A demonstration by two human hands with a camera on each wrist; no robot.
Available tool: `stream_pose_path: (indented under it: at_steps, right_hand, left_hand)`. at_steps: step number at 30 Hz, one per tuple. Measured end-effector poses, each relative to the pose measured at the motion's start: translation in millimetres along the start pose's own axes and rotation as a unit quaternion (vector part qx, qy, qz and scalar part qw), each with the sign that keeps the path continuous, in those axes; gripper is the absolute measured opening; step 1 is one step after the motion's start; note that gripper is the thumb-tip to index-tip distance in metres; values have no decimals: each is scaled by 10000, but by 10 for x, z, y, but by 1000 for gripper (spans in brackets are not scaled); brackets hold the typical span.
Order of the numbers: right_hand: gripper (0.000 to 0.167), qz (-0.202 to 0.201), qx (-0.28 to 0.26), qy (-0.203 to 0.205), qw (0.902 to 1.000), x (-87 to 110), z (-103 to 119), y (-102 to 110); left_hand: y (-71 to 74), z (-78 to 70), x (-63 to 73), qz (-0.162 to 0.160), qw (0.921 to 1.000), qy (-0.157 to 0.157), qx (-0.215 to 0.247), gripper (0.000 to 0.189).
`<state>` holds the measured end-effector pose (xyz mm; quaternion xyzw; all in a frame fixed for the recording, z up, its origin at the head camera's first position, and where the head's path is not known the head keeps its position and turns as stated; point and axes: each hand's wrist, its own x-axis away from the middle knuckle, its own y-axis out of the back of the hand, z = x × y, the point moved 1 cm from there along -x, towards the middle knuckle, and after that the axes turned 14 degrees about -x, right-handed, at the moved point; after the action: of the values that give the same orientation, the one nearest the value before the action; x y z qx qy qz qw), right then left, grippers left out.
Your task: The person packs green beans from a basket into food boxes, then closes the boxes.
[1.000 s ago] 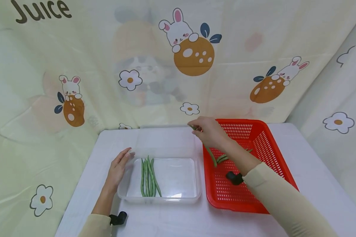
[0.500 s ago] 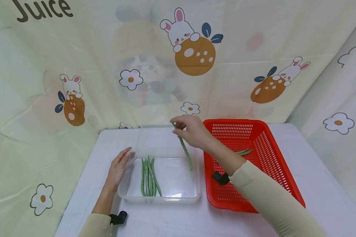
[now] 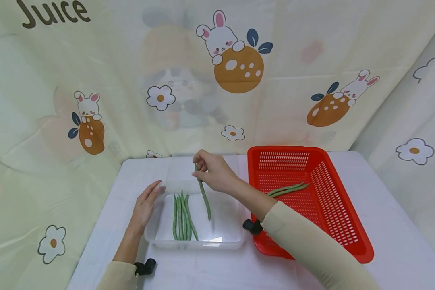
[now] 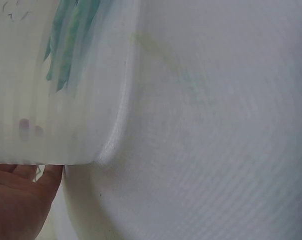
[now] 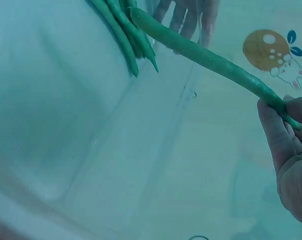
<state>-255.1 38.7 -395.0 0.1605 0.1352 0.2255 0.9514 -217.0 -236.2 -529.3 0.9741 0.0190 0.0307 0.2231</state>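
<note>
My right hand (image 3: 215, 171) pinches one green bean (image 3: 205, 197) near its upper end, between thumb and fingers. The bean hangs tilted over the clear plastic container (image 3: 224, 244); in the right wrist view the held bean (image 5: 206, 57) stretches away from the fingertips. Inside the container, several green beans (image 3: 181, 217) lie side by side toward the left. My left hand (image 3: 144, 206) rests against the container's left side with fairly straight fingers. In the left wrist view the left hand (image 4: 20, 200) touches the container's wall (image 4: 50, 145).
To the right stands a red perforated basket (image 3: 313, 233) with a few green beans (image 3: 288, 189) in it, partly hidden by the right forearm. A white cloth covers the table (image 3: 188, 270). Behind rises a printed curtain (image 3: 282, 104).
My right hand has carried the bean left, from above the red basket to over the clear container, and lowered it somewhat. The left hand stays in place.
</note>
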Motion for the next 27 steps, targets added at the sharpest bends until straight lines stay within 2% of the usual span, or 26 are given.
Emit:
stream_pose_path:
  at_steps: [8,17,24,27]
  right_hand:
    - [24,236,5,17,9997,-79,-123,-291]
    - [24,375,206,-310,9986,-113,-253,-511]
    - [27,666,-601,-916,9917,-187,-275,-573]
    - [28,720,-697,-1014,9898,-220,-248,-552]
  left_hand:
    - [0,7,-14,3,10000,-8,44,49]
    - [-5,10,-19,-24,10000,88,-30,49]
    - [7,17,-20,-43,9999,119,-66,50]
    - [15,21,-26,-42,9999,100,-17,49]
